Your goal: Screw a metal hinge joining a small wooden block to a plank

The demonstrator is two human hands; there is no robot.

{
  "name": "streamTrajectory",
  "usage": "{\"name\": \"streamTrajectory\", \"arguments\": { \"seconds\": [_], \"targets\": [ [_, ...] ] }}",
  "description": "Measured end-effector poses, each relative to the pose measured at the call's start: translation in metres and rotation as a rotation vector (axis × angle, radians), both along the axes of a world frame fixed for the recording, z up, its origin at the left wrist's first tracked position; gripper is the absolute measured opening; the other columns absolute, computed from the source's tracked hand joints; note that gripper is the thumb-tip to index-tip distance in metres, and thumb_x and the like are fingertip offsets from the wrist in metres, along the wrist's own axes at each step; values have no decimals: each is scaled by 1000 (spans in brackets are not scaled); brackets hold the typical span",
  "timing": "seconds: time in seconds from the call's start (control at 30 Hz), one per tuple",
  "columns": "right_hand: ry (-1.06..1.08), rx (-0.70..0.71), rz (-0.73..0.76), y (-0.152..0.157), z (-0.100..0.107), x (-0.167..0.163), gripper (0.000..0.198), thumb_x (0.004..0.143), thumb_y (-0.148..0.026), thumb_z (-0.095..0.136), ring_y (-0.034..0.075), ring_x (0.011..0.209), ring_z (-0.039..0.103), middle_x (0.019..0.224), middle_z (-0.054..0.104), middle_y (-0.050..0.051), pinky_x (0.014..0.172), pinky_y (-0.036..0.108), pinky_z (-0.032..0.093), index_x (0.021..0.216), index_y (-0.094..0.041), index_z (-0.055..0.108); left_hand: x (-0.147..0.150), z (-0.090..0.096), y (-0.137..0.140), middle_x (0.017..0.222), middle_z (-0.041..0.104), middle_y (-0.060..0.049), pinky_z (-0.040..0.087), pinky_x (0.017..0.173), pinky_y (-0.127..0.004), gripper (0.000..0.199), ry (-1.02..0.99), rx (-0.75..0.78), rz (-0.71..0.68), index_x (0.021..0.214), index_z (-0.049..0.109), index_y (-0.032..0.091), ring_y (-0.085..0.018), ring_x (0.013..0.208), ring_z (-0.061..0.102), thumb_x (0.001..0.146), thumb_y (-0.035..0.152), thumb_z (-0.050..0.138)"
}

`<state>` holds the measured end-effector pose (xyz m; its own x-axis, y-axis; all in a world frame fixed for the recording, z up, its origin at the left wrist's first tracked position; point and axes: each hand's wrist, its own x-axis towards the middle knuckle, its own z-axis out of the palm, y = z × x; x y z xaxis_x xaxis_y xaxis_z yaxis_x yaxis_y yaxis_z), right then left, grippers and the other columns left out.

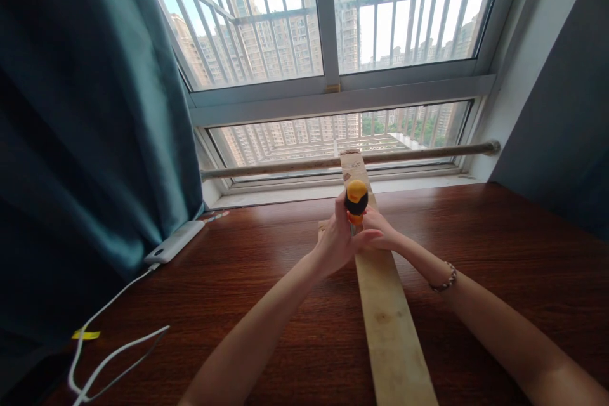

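A screwdriver (356, 198) with a yellow and black handle stands roughly upright, butt end towards me, over a long pale wooden plank (390, 323). My left hand (337, 240) is closed around its lower part, with the thumb reaching across to the right. Close against it, my right hand (380, 228) comes in from the right over the plank, fingers bent in towards the screwdriver's lower end. Those fingertips and the tool's tip are hidden behind my left hand and the handle. Part of another piece of wood (323, 227) shows just left of the plank.
The plank lies lengthwise on a dark reddish-brown wooden table (266, 330), its far end near a horizontal rail (428, 152) before the barred window. At left, a white power bank (175, 242) with a white cable (111, 301) lies beside a blue-green curtain (157, 108).
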<state>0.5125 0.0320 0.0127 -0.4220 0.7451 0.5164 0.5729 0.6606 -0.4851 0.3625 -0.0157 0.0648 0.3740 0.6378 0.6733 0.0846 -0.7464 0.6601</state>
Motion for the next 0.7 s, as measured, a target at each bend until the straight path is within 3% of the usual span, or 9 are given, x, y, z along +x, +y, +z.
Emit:
{"name": "streamTrajectory", "arguments": {
  "seconds": [0.2,0.3,0.4,0.5,0.57,0.7],
  "targets": [
    [-48,-5,-12,-5,5,0,59,52,-43,76,28,103,51,108,56,9,97,46,34,102,-18,57,-1,15,8,87,56,-4,44,75,-28,23,-28,34,208,83,58,17,-17,83,54,66,27,70],
    [-87,-4,-12,-1,3,0,58,53,-46,74,29,104,50,109,56,9,98,47,32,102,-18,57,-5,20,7,86,60,-4,44,78,-29,22,6,16,230,86,60,17,-17,83,56,68,28,68],
    [-90,21,-12,3,-2,0,70,53,-49,73,30,110,47,115,55,12,101,47,29,111,-16,53,-6,19,5,95,62,-6,44,83,-31,36,-33,-75,117,109,52,20,-19,90,58,75,27,62],
    [-93,47,-16,6,-5,0,78,53,-50,73,32,116,43,122,52,14,101,48,28,118,-14,49,-2,16,4,108,60,-10,43,87,-33,54,-112,-159,-98,130,30,23,-19,98,58,82,26,53],
    [-108,59,-20,6,-6,0,77,53,-49,73,32,119,40,124,51,14,102,47,28,118,-13,50,0,14,5,114,58,-11,42,89,-34,57,-144,-173,-208,134,22,24,-18,100,57,84,25,50],
    [-137,59,-13,5,-4,0,75,55,-48,72,32,121,39,124,52,13,104,46,26,117,-14,51,-1,15,11,115,56,-12,40,92,-35,55,-148,-167,-315,134,23,25,-19,102,55,85,23,48]
  ]
}}
